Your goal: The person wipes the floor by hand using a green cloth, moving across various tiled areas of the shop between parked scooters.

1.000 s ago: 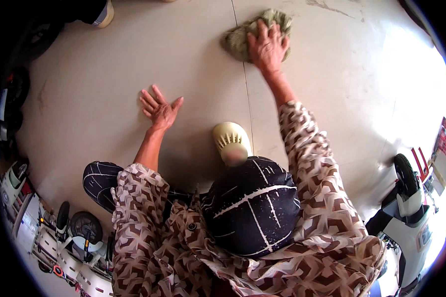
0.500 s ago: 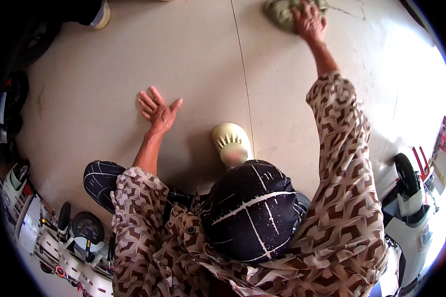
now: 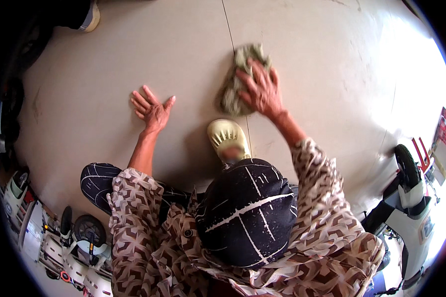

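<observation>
Clog (image 3: 226,132) stands beside cloth (image 3: 231,100); scooter (image 3: 407,228), seemingly, at right.

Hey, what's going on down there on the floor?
A person low over the pale floor has the right hand spread on a crumpled greenish cloth. The cloth lies across a thin dark seam, just ahead of a pale yellow shoe. The left hand holds nothing, its fingers spread against the floor.
</observation>
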`<state>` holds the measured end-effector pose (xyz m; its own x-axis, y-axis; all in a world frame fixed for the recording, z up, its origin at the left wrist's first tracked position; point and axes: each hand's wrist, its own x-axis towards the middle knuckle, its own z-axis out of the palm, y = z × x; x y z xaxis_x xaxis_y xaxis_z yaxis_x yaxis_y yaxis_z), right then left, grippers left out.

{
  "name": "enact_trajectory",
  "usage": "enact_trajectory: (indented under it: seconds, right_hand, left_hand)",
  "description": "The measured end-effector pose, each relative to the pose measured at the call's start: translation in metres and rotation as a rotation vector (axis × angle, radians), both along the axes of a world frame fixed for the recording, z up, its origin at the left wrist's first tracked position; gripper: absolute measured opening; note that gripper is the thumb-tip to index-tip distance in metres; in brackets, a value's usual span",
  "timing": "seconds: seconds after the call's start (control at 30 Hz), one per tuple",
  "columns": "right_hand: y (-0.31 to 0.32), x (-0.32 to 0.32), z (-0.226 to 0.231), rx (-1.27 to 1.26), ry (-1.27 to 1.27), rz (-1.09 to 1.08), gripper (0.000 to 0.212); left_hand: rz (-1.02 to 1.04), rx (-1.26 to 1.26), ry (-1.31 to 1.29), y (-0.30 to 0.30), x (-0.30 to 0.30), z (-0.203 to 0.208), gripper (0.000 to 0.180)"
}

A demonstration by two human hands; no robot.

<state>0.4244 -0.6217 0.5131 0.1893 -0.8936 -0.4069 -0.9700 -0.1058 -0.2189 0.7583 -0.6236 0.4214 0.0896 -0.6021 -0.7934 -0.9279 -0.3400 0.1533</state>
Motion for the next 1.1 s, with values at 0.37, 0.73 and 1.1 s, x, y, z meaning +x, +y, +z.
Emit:
enact_trajectory:
  seconds: [0.37, 0.73, 1.1]
  right_hand:
    - [-0.082, -0.064, -0.068, -0.287, -0.003, -0.269, 0.05]
    - [0.212, -0.08, 0.092, 0.432, 0.018, 0.001, 0.053]
    - [-0.053, -0.208, -0.037, -0.421, 0.491, -0.747, 0.056]
  left_hand:
    - [-0.016, -0.021, 0.057, -0.012, -0.002, -0.012, 0.12]
    - [-0.05, -0.027, 0.029, -0.011, -0.014, -0.023, 0.121]
    - [-0.025, -0.015, 0.037, -0.003, -0.006, 0.001, 0.119]
